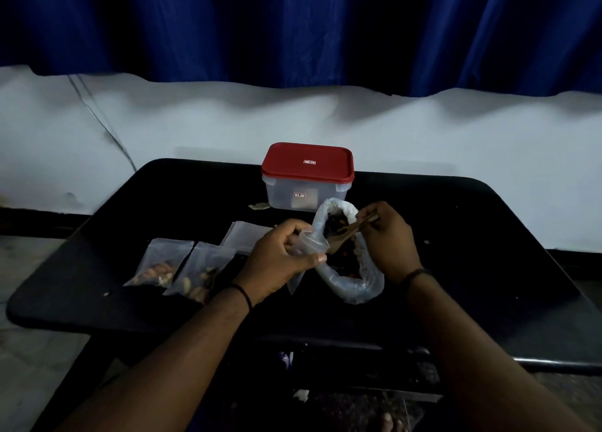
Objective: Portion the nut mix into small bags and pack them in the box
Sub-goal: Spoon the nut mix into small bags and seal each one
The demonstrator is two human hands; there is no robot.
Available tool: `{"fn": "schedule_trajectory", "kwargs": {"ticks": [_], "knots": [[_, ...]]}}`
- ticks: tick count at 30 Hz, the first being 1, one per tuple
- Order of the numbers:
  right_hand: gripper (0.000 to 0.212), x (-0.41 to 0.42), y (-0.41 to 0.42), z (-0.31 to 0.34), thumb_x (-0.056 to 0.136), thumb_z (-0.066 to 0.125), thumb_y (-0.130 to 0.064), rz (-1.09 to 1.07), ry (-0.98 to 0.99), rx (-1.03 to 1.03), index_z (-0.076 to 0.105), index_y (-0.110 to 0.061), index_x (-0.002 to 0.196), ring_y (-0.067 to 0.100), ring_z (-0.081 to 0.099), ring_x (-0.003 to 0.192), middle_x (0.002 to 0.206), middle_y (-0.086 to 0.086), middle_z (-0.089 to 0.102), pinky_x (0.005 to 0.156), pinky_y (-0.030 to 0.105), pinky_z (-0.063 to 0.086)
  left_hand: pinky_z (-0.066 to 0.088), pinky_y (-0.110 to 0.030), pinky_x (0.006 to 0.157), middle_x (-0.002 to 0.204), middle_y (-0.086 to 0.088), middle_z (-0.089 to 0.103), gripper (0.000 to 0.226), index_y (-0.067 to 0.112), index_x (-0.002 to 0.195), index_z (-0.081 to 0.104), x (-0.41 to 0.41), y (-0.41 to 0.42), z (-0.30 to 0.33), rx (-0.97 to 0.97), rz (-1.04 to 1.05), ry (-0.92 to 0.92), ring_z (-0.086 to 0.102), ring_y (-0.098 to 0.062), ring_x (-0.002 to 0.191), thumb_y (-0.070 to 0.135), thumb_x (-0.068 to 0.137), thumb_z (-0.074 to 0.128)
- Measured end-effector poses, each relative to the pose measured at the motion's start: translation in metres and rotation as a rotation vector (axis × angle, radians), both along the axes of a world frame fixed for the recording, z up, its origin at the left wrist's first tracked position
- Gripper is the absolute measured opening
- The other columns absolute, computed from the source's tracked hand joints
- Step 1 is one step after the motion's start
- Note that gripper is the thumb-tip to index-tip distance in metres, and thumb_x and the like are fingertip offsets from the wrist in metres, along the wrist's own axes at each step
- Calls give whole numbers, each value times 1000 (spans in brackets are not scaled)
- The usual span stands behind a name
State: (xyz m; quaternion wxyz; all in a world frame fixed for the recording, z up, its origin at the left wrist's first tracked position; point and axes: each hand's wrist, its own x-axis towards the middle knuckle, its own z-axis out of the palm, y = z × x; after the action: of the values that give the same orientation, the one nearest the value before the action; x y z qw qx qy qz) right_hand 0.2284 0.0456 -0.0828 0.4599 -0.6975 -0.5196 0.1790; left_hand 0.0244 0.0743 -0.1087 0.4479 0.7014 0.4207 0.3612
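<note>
My left hand (280, 255) pinches a small bag (309, 244) open; my right hand (389, 236) holds a wooden spoon (345, 234) in the nut-mix bag (355, 268), mid-table. Its dark contents are hard to read. The box (308, 177) sits lidded at the table's (472, 236) far edge.

The spoon (345, 236) I pinched in my right hand (389, 236) looked like matt brown wood. Around it, the big bag (365, 281) was thin, crinkled, cloudy plastic. My left hand (280, 259) gripped a small bag (311, 242) of smoother frosted plastic film. Behind the big bag, the box (290, 197) was clear hard plastic under a smooth red plastic lid (308, 162). The table (456, 236) beneath was matt black.
</note>
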Motion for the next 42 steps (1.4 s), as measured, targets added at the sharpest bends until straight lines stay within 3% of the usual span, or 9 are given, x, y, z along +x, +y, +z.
{"fn": "schedule_trajectory", "kwargs": {"ticks": [3,8,17,21,23,30,35,40,42], "knots": [[16,-1,3,1,89,54,-6,-15,54,-57,63,-19,85,0,58,71,78,-9,64,54,7,39,55,-40,91,104,2,70,45,30,113,63,0,0,0,-5,-6,-2,66,-11,96,31,74,84],[14,9,5,-4,85,59,-10,-46,274,-147,66,-16,75,25,68,79,77,7,70,72,38,56,57,-42,90,103,0,72,47,28,111,64,2,-1,3,-36,-1,-44,69,-16,96,34,68,82],[15,15,2,2,89,61,-6,14,295,-191,67,-11,76,18,62,67,73,7,67,62,30,48,57,-43,90,104,-2,72,45,26,112,63,1,-1,2,-41,-9,-52,69,-16,96,27,73,84],[15,20,-2,7,90,56,-3,-72,460,-195,64,-4,77,10,47,42,58,9,56,39,18,35,57,-41,88,104,1,71,44,27,111,64,0,0,2,-30,0,-54,68,-15,96,28,72,85],[11,22,-4,9,91,55,-6,-115,527,-211,63,-5,83,11,40,39,70,18,58,33,15,28,58,-39,87,102,3,71,44,28,109,64,0,0,3,-28,9,-58,68,-13,95,30,70,85],[10,12,-10,27,93,54,-9,-186,700,-9,62,-13,90,12,47,47,83,16,72,40,20,34,58,-32,84,100,7,71,46,29,107,65,1,-1,4,-23,15,-91,68,-11,96,33,66,84],[14,-15,-19,37,94,56,0,53,458,239,61,-11,87,6,64,65,79,-2,69,59,25,50,56,-24,80,100,4,73,41,20,109,64,4,-1,6,12,28,-118,69,-9,94,12,74,84],[9,-22,-26,36,96,60,-6,456,-102,283,64,-14,98,12,68,83,94,-5,70,72,37,57,56,-32,85,103,6,72,39,24,108,65,3,0,4,21,31,-121,68,-10,99,23,74,85],[10,-20,-26,37,95,60,-5,468,-132,318,65,-14,99,14,68,87,96,-4,70,74,38,57,57,-34,86,105,7,72,41,25,110,64,2,1,4,23,37,-117,68,-9,100,23,74,85]]}}
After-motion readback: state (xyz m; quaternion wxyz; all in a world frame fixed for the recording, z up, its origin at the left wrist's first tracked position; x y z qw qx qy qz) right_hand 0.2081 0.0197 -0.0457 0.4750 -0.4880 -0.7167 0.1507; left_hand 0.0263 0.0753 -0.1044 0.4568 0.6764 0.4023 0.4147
